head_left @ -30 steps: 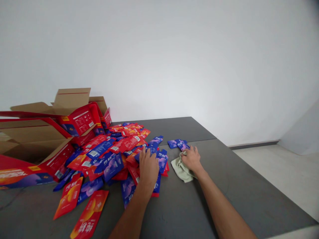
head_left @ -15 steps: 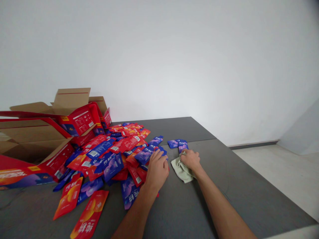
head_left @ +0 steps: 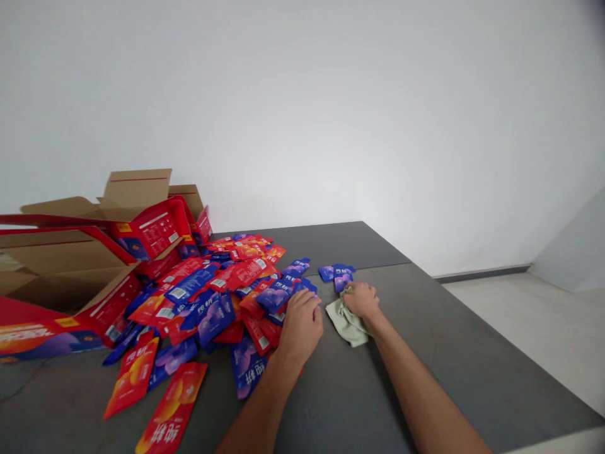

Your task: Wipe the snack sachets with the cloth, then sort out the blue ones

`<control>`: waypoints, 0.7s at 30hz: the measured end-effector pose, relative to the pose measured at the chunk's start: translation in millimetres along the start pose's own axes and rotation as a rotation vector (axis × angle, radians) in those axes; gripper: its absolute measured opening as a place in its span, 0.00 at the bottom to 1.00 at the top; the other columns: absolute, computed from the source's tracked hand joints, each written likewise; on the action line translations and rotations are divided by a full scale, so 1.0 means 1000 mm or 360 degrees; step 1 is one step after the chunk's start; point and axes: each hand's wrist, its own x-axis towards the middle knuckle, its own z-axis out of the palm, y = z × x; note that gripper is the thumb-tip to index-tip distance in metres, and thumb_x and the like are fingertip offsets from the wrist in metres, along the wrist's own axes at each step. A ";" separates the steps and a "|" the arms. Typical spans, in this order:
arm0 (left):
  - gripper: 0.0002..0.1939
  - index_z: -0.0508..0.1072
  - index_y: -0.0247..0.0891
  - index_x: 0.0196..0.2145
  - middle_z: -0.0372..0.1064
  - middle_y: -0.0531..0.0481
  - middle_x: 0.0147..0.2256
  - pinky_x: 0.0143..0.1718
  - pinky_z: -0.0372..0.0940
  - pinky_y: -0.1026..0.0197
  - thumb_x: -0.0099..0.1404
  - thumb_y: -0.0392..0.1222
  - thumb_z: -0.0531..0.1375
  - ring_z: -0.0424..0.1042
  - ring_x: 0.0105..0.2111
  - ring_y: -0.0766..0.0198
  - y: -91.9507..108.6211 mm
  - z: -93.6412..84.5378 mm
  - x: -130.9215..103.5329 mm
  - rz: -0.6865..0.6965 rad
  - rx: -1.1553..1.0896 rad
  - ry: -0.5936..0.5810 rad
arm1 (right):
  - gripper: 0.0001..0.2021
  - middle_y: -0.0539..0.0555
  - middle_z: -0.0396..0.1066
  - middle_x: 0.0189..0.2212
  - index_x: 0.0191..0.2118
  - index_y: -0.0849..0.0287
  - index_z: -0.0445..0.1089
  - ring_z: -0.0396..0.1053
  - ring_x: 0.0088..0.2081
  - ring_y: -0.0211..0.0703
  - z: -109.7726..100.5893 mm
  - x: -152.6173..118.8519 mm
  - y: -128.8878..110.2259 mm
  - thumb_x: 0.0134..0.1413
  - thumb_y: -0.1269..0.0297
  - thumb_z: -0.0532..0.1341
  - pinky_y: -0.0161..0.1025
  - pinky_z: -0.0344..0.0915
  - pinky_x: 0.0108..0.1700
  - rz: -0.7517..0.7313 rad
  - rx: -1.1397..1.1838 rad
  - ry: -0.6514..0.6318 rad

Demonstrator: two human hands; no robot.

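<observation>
My right hand (head_left: 362,299) is closed on a crumpled pale green cloth (head_left: 347,325) lying on the dark table. Just beyond its fingers are two blue packets, the nearer blue packet (head_left: 342,277) overlapping the farther blue packet (head_left: 326,273). My left hand (head_left: 302,325) rests at the right edge of a heap of red and blue packets (head_left: 246,271). Its fingers are loosely bent and slightly apart beside a blue packet (head_left: 276,294), with nothing visibly gripped. The fingertips partly cover packets there, and whether they press on one is hard to see.
Opened red cardboard boxes (head_left: 111,302) with raised brown flaps stand at the left. Loose red packets (head_left: 172,407) lie at the near left. The dark grey table (head_left: 449,372) has a seam across it and meets a white wall (head_left: 331,126) behind.
The nearer blue packet by the cloth has shifted slightly left. My left hand has drawn back a little to the right, its fingers more bent. My right hand keeps hold of the cloth.
</observation>
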 end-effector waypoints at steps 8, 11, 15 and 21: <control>0.17 0.78 0.38 0.42 0.76 0.43 0.46 0.57 0.65 0.49 0.64 0.28 0.52 0.72 0.50 0.56 0.002 -0.002 0.002 -0.0060 -0.0142 -0.0039 | 0.13 0.60 0.76 0.35 0.36 0.59 0.79 0.74 0.41 0.50 -0.002 0.000 0.003 0.44 0.74 0.59 0.39 0.66 0.44 -0.0277 0.0195 -0.0047; 0.17 0.77 0.36 0.46 0.75 0.42 0.48 0.58 0.65 0.49 0.65 0.31 0.52 0.72 0.52 0.55 -0.001 -0.004 0.002 -0.0165 -0.0229 -0.0015 | 0.12 0.56 0.76 0.33 0.33 0.59 0.78 0.73 0.38 0.46 -0.004 -0.002 0.002 0.43 0.76 0.59 0.36 0.65 0.42 -0.0420 0.0277 -0.0036; 0.18 0.74 0.37 0.53 0.73 0.40 0.53 0.59 0.63 0.46 0.66 0.37 0.54 0.71 0.55 0.52 -0.005 -0.007 0.004 -0.0377 -0.0408 0.0074 | 0.12 0.55 0.75 0.38 0.35 0.59 0.76 0.71 0.41 0.44 -0.012 -0.010 -0.004 0.45 0.76 0.58 0.38 0.65 0.46 -0.0548 0.0355 0.0043; 0.27 0.67 0.37 0.59 0.71 0.39 0.56 0.57 0.64 0.51 0.62 0.37 0.59 0.71 0.55 0.54 -0.006 -0.009 0.010 -0.0661 -0.1259 0.0142 | 0.06 0.53 0.72 0.39 0.33 0.57 0.74 0.70 0.44 0.46 -0.045 -0.052 -0.026 0.51 0.71 0.59 0.43 0.65 0.50 -0.1099 0.0808 -0.0258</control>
